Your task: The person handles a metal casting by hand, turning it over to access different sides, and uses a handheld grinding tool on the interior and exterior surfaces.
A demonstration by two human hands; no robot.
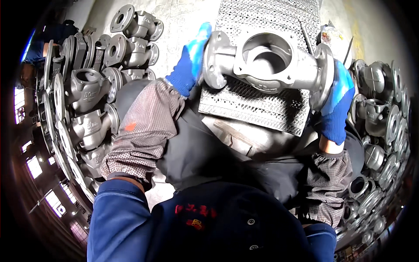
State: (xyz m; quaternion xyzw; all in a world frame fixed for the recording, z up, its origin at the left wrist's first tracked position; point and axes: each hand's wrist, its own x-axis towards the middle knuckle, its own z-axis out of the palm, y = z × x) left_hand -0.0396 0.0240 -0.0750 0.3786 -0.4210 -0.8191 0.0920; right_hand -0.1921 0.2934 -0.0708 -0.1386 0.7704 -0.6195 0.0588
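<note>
A grey cast-metal flanged valve body (pixel 267 84) is between my two gloved hands, its large round opening facing up. My left hand (pixel 192 59), in a blue glove, presses along the outer face of the left flange. At the right flange my right hand (pixel 338 98), gloved in the same blue, grips the outer side; part of its fingers is hidden behind the metal. Below the valve body lies a patterned metal plate (pixel 253 105). Whether the body rests on the plate or is held just above it, I cannot tell.
Several similar valve bodies (pixel 89 129) are stacked on the left, with more (pixel 139 52) at the far left. Others (pixel 375 115) crowd the right side. A thin dark rod (pixel 306 37) lies along the plate's right edge, beside a pale crumpled bag (pixel 332 38).
</note>
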